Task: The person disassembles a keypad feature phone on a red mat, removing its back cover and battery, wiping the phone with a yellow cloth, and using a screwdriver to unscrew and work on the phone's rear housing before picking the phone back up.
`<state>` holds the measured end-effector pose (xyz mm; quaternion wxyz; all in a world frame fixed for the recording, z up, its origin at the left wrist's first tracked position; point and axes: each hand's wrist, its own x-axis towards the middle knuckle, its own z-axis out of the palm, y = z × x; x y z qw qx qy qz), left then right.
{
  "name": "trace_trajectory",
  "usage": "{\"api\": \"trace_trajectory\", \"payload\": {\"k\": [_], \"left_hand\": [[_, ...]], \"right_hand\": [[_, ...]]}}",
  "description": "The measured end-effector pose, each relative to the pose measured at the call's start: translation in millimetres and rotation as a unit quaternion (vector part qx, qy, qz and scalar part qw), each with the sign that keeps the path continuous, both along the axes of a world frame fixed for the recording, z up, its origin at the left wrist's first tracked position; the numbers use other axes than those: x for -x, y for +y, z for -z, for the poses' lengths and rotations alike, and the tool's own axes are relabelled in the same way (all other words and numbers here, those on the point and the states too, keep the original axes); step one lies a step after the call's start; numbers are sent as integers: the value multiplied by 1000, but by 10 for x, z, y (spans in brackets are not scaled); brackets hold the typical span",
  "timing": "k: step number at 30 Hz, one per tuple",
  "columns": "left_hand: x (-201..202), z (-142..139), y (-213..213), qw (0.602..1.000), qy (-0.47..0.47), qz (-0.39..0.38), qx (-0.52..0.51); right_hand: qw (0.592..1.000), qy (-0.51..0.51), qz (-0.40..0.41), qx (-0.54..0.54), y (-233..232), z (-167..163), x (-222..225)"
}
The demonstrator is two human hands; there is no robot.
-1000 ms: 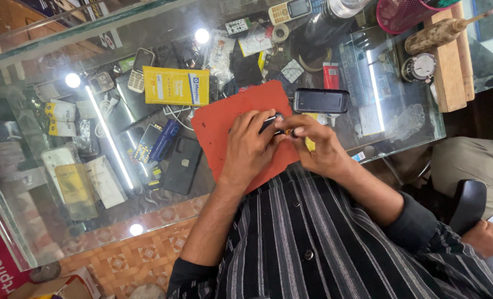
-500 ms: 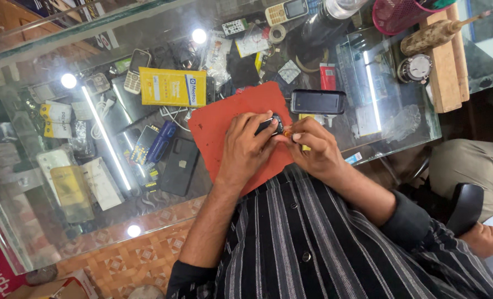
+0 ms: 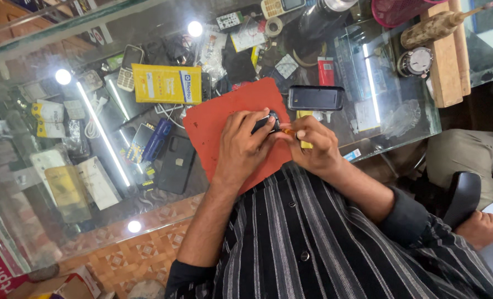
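My left hand (image 3: 241,145) grips a small black phone (image 3: 267,120) on a red-orange work mat (image 3: 216,123) that lies on a glass counter. My right hand (image 3: 313,145) holds a yellow-handled screwdriver (image 3: 305,144), its tip pointing at the phone's right edge. The two hands touch over the mat. My fingers hide most of the phone. My striped shirt fills the lower part of the view.
A dark phone (image 3: 315,98) lies just beyond the mat. A yellow box (image 3: 166,84), several phones, cables and packets sit under the glass (image 3: 401,119). A wooden block (image 3: 446,61) and a pink basket (image 3: 404,10) stand at far right. Another person's leg (image 3: 468,152) and hand (image 3: 482,228) are at right.
Both hands stay on the small phone at the mat's right side. Only the view has shifted slightly.
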<state>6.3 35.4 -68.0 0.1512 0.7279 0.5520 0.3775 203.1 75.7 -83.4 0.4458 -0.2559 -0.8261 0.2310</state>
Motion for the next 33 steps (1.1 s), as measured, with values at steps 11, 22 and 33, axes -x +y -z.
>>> {"api": "trace_trajectory", "payload": {"k": [11,22,33], "left_hand": [[11,10,-12,1000,-2,2,1],[0,35,-6,1000,-13,-1,-16],[4,93,21,999,-24,4,-39]], "right_hand": [[1000,-12,-19,-5,8,-69,39],[999,6,-47,14,46,-25,34],[999,-24,-47,-8,49,-26,48]]}}
